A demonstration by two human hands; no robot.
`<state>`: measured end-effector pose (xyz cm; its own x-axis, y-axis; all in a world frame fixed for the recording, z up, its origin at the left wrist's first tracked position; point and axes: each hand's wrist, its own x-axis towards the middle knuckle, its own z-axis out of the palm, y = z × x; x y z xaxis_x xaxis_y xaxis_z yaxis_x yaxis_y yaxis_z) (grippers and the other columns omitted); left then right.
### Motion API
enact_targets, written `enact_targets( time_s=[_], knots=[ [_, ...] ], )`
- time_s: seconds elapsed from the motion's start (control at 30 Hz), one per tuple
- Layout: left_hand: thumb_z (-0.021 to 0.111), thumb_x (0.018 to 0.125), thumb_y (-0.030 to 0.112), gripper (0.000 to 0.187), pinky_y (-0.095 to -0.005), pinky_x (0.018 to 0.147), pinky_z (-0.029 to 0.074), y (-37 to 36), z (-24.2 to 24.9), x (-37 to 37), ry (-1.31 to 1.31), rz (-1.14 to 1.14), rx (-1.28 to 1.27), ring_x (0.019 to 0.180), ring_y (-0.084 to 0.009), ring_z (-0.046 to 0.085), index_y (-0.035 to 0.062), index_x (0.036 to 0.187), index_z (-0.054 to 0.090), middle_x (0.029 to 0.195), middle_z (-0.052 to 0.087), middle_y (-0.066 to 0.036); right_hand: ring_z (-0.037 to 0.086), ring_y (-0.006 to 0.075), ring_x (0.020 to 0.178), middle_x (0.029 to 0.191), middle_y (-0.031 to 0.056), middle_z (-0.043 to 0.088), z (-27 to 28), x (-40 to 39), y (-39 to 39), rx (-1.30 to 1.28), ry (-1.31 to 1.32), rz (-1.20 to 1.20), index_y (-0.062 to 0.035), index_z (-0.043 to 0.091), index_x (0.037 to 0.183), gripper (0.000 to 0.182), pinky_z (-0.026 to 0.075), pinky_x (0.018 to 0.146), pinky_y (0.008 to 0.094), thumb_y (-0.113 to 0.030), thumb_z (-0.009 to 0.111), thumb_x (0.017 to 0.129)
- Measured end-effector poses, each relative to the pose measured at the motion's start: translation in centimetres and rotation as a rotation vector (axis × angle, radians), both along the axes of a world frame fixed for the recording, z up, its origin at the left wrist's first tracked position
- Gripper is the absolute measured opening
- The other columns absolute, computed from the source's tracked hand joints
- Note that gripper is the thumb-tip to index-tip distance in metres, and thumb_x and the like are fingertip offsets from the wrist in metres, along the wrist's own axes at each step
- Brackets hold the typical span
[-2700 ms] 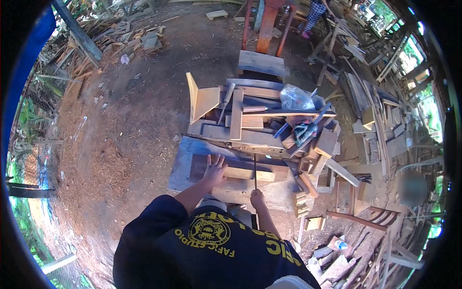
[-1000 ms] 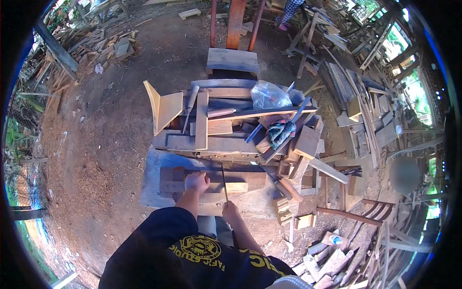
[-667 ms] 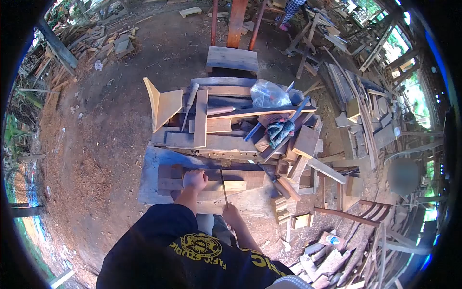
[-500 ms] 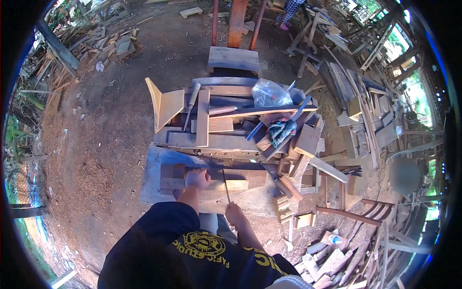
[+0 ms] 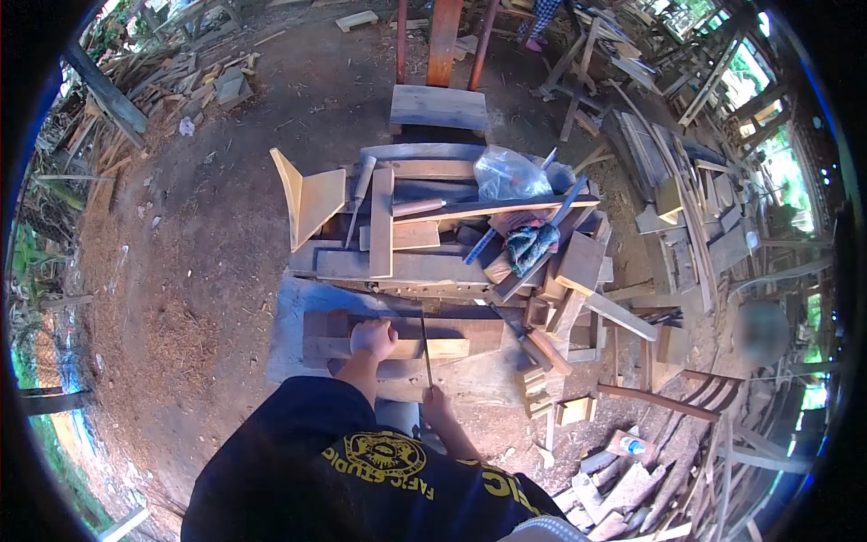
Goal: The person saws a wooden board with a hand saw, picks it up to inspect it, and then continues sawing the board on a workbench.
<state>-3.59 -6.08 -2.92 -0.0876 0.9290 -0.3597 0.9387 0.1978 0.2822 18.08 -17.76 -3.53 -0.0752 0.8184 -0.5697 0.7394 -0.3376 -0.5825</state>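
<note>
head view: beyond both hands, i observe a plastic bag [image 5: 512, 176], a patterned cloth [image 5: 531, 246] and piled offcuts [image 5: 580, 262]. the right hand [image 5: 439, 408] is clamped on a thin-bladed tool [image 5: 427, 348]; its dark blade crosses a pale wood strip [image 5: 450, 349]. the strip lies under the left hand [image 5: 374, 339], curled into a fist. beneath: a wide bench [image 5: 287, 348]; farther left, earthen floor [image 5: 181, 262].

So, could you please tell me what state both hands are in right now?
Left hand: closed in a fist on the wooden strip; whether it grips it cannot be told.
Right hand: closed, holding a long thin tool.
</note>
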Motion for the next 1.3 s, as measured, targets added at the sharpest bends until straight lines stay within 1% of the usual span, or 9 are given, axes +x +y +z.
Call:
enact_targets(
  time_s=[0.1, 0.23, 0.33, 0.47, 0.53, 0.83, 0.9, 1.03, 1.3],
  knots=[
    [0.048, 0.083, 0.031, 0.029, -0.0428, 0.08, 0.049, 0.0, -0.4, -0.1, 0.003, -0.024, -0.008, 0.089, -0.0274, 0.065, 0.0091, 0.093, 0.065, 0.092, 0.068, -0.012, 0.061, 0.0479, 0.089, 0.09, 0.0305, 0.063, 0.6, 1.0, -1.8, -0.175, 0.009, -0.02, -0.0002, 0.055, 0.111, 0.039, 0.049, 0.076, 0.0533, -0.033, 0.04, 0.096],
    [0.048, 0.083, 0.031, 0.029, -0.0427, 0.078, 0.05, -0.1, -1.1, -0.1, 0.016, -0.022, 0.044, 0.088, -0.0269, 0.065, 0.0097, 0.092, 0.066, 0.09, 0.068, -0.011, 0.061, 0.0485, 0.082, 0.085, 0.0289, 0.063, -1.4, -0.2, -0.3, 0.17, 0.011, 0.072, -0.0013, 0.056, 0.108, 0.034, 0.05, 0.07, 0.0522, -0.03, 0.042, 0.096],
    [0.048, 0.083, 0.031, 0.029, -0.0425, 0.078, 0.051, 0.0, -0.3, 0.0, 0.021, -0.008, 0.03, 0.087, -0.0267, 0.065, 0.0102, 0.092, 0.066, 0.09, 0.069, -0.011, 0.061, 0.049, 0.081, 0.084, 0.0288, 0.063, -1.7, -2.3, 3.6, 0.017, 0.013, -0.07, -0.0026, 0.056, 0.105, 0.03, 0.049, 0.069, 0.0528, -0.029, 0.043, 0.097],
    [0.048, 0.082, 0.031, 0.029, -0.0427, 0.078, 0.051, 0.0, -0.2, -0.1, 0.032, -0.021, 0.045, 0.087, -0.027, 0.066, 0.0102, 0.092, 0.066, 0.09, 0.068, -0.011, 0.061, 0.0494, 0.084, 0.085, 0.0293, 0.063, -2.0, -1.9, 1.8, 0.028, -0.012, -0.08, -0.0033, 0.055, 0.102, 0.03, 0.049, 0.071, 0.054, -0.03, 0.041, 0.097],
    [0.049, 0.082, 0.031, 0.029, -0.0429, 0.078, 0.051, 0.1, -0.5, 0.0, 0.033, -0.031, 0.045, 0.087, -0.027, 0.066, 0.0101, 0.091, 0.066, 0.09, 0.068, -0.012, 0.061, 0.0503, 0.089, 0.093, 0.0323, 0.062, -3.1, -0.1, -1.0, -0.102, -0.026, -0.019, -0.0043, 0.053, 0.115, 0.038, 0.049, 0.077, 0.0568, -0.035, 0.038, 0.097],
    [0.048, 0.082, 0.031, 0.028, -0.0436, 0.078, 0.051, 0.3, 0.5, 0.2, 0.012, 0.001, -0.004, 0.086, -0.0281, 0.065, 0.01, 0.092, 0.065, 0.09, 0.068, -0.012, 0.06, 0.0492, 0.092, 0.097, 0.031, 0.062, -1.6, -2.3, 3.2, -0.034, 0.051, -0.094, -0.0037, 0.051, 0.119, 0.037, 0.048, 0.081, 0.0547, -0.032, 0.039, 0.097],
    [0.048, 0.082, 0.031, 0.028, -0.0436, 0.078, 0.051, 0.0, -0.4, 0.0, 0.015, -0.017, 0.029, 0.086, -0.0283, 0.065, 0.0098, 0.092, 0.065, 0.09, 0.068, -0.012, 0.061, 0.0475, 0.082, 0.084, 0.0273, 0.063, -1.3, -1.4, 1.5, 0.132, 0.08, -0.097, -0.0042, 0.057, 0.1, 0.027, 0.048, 0.068, 0.0527, -0.026, 0.043, 0.096],
    [0.048, 0.082, 0.03, 0.028, -0.0433, 0.079, 0.05, 0.3, -0.6, 0.1, 0.038, -0.02, -0.027, 0.086, -0.0287, 0.066, 0.0093, 0.092, 0.064, 0.09, 0.068, -0.012, 0.061, 0.0468, 0.081, 0.084, 0.0279, 0.062, -1.3, 0.2, -2.3, -0.051, 0.001, -0.092, -0.0056, 0.057, 0.101, 0.026, 0.047, 0.069, 0.0527, -0.027, 0.042, 0.096],
    [0.05, 0.081, 0.03, 0.027, -0.0431, 0.076, 0.051, 0.2, 0.4, 0.1, 0.031, 0.003, 0.021, 0.085, -0.0284, 0.066, 0.0095, 0.091, 0.065, 0.089, 0.068, -0.012, 0.062, 0.0457, 0.088, 0.088, 0.0286, 0.064, -2.4, -2.2, 2.5, 0.095, 0.105, -0.129, -0.0043, 0.057, 0.106, 0.031, 0.049, 0.073, 0.0523, -0.029, 0.043, 0.096]
  ],
)
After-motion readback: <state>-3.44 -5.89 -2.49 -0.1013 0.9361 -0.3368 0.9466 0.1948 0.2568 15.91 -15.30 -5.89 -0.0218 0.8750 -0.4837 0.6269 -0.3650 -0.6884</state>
